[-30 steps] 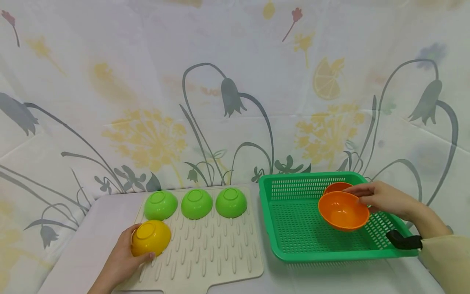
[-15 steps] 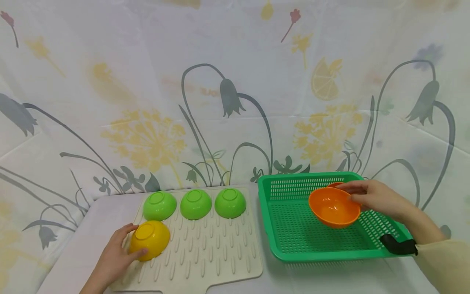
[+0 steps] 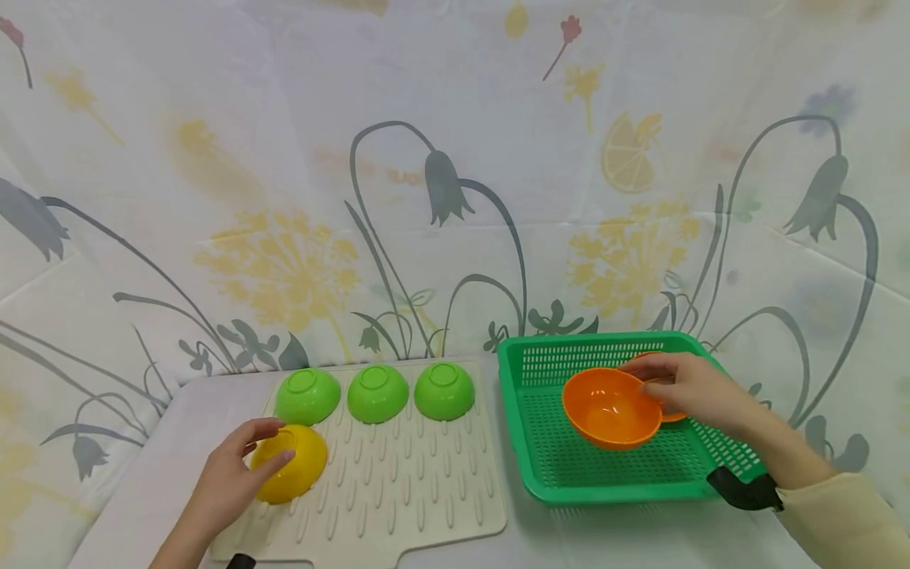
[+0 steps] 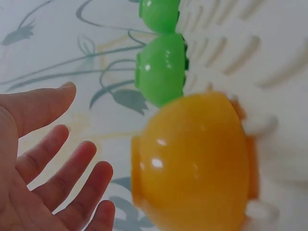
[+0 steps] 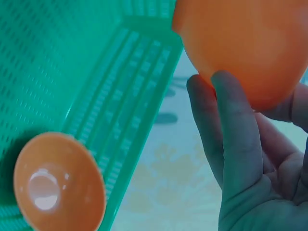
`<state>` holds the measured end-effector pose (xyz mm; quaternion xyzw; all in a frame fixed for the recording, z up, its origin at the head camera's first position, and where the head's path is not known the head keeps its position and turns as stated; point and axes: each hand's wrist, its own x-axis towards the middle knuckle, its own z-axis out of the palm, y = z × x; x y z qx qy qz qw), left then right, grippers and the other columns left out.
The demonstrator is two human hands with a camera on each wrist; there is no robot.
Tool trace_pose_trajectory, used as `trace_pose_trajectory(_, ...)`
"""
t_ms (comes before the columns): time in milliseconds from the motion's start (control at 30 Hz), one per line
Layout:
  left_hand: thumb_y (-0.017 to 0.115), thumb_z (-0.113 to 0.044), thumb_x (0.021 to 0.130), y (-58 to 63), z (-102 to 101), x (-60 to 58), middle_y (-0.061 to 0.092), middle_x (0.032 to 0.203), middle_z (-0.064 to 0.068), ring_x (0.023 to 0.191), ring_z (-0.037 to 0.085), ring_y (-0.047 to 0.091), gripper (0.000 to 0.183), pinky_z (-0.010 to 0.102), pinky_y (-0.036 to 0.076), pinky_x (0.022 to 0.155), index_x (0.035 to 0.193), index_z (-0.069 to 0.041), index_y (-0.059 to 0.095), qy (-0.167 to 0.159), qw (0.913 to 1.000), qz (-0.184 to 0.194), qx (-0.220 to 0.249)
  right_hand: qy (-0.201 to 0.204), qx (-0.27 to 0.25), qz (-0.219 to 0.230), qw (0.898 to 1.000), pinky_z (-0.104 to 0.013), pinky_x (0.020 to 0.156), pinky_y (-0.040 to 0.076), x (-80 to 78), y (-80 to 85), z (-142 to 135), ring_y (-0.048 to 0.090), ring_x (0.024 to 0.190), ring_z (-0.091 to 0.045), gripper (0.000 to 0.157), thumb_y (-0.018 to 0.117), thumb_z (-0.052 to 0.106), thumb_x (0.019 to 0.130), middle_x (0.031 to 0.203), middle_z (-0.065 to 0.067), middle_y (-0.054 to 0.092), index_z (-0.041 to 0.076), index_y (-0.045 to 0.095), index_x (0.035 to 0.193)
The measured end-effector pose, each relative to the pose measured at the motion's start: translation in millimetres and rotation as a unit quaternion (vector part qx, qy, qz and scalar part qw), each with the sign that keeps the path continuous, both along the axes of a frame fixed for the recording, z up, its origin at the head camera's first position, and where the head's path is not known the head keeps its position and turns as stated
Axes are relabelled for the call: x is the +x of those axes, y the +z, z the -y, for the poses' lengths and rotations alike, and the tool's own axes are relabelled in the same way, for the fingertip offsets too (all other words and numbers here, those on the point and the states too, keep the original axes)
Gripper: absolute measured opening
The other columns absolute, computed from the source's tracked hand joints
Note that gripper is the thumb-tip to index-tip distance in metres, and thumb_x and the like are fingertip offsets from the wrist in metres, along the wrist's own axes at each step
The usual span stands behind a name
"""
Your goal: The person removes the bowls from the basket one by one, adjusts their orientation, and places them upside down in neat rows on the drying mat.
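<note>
The second orange bowl [image 5: 60,183] is the tricky one: from the head view it's mostly hidden behind the right hand [image 3: 693,391] and the held orange bowl [image 3: 611,407], but the right wrist view gives us a good look into it, sitting inside the green basket [image 3: 611,495] on the right, bottom edge cropped.

That right hand has its fingers and thumb bent in a pinch on the rim of the held orange bowl, over the basket — we see the inside from the head, the outside from the wrist, where the top is cut off. How high it hangs, we can't tell.

On the left, the yellow bowl [image 3: 298,466] is base up on the near left of the pale ridged board [image 3: 398,506]. The left hand [image 3: 231,474] overlaps it from the head view, yet the left wrist view shows a gap — fingers loosely spread, holding nothing. Three green bowls [image 3: 378,393] line the board's far edge, bases up; only two make the left wrist shot, one cropped.
</note>
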<state>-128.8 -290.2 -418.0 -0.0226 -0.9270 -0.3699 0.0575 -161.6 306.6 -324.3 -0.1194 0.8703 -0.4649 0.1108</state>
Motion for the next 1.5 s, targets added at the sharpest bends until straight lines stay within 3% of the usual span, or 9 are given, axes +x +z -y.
trace_pose_trajectory(167,0.075,-0.023,0.091,11.5,-17,1.3,0.062,0.124,0.017,0.115,0.036,0.056,0.044,0.056,0.042,0.101,0.127,-0.002,0.06,-0.024,0.9986,-0.038,0.028,-0.006,-0.009,-0.008,1.0,-0.035,0.072,0.06,3.7,-2.4,21,0.069,0.093,-0.025,0.039,0.058,0.005,0.096,0.123,-0.021,0.064,-0.005,0.056,0.134)
trace_pose_trajectory(467,0.074,-0.02,0.092,29.4,-52,5.8,0.063,0.126,0.006,0.114,0.018,0.057,0.04,0.028,0.046,0.098,0.128,-0.008,0.063,-0.092,0.9878,-0.036,0.121,-0.008,-0.043,0.021,0.999,-0.038,0.072,0.06,12.6,-8.5,52,0.07,0.091,-0.027,0.039,0.056,0.004,0.096,0.123,-0.02,0.065,-0.005,0.056,0.134)
trace_pose_trajectory(733,0.076,-0.018,0.09,36.6,-81,7.7,0.064,0.121,-0.003,0.115,0.021,0.058,0.037,0.028,0.047,0.098,0.124,-0.012,0.063,-0.163,0.9717,-0.036,0.167,-0.029,-0.063,0.029,0.997,-0.039,0.072,0.061,21.3,-16.1,81,0.069,0.096,-0.026,0.037,0.06,0.006,0.095,0.124,-0.017,0.065,0.0,0.06,0.132)
trace_pose_trajectory(833,0.075,-0.021,0.09,35.8,-90,6.3,0.064,0.121,-0.005,0.114,0.02,0.058,0.038,0.034,0.047,0.099,0.125,-0.014,0.062,-0.192,0.9656,-0.032,0.172,-0.029,-0.078,0.031,0.996,-0.04,0.072,0.061,23.9,-20.9,94,0.07,0.097,-0.026,0.036,0.062,0.007,0.095,0.123,-0.017,0.065,-0.001,0.062,0.13)
trace_pose_trajectory(1067,0.076,-0.026,0.09,30.7,-113,6.6,0.061,0.129,-0.005,0.119,0.019,0.056,0.048,0.04,0.046,0.102,0.133,-0.022,0.056,-0.235,0.9528,0.018,0.191,-0.025,-0.102,0.025,0.994,-0.04,0.07,0.061,28.8,-33.8,124,0.07,0.096,-0.026,0.033,0.062,0.007,0.094,0.119,-0.016,0.067,0.0,0.064,0.126)
trace_pose_trajectory(1233,0.074,-0.023,0.092,27.3,-125,8.4,0.056,0.137,0.0,0.123,0.026,0.053,0.056,0.041,0.046,0.101,0.142,-0.019,0.05,-0.273,0.9374,0.044,0.212,-0.04,-0.115,0.035,0.992,-0.039,0.071,0.061,30.0,-39.1,146,0.069,0.095,-0.026,0.031,0.063,0.006,0.093,0.114,-0.012,0.069,0.002,0.066,0.124)
trace_pose_trajectory(1367,0.074,-0.022,0.092,24.8,-130,9.3,0.052,0.143,0.003,0.125,0.029,0.051,0.061,0.039,0.047,0.101,0.146,-0.017,0.046,-0.284,0.9285,0.067,0.229,-0.051,-0.127,0.037,0.99,-0.039,0.072,0.061,31.6,-42.8,162,0.069,0.094,-0.025,0.031,0.063,0.006,0.093,0.112,-0.011,0.068,0.002,0.066,0.124)
trace_pose_trajectory(1500,0.074,-0.021,0.092,21.1,-132,8.4,0.049,0.146,0.006,0.126,0.03,0.051,0.065,0.042,0.048,0.101,0.148,-0.014,0.044,-0.282,0.9273,0.077,0.234,-0.054,-0.148,0.036,0.987,-0.038,0.072,0.061,33.2,-49.8,178,0.069,0.095,-0.025,0.031,0.062,0.004,0.093,0.112,-0.012,0.067,-0.001,0.065,0.124)
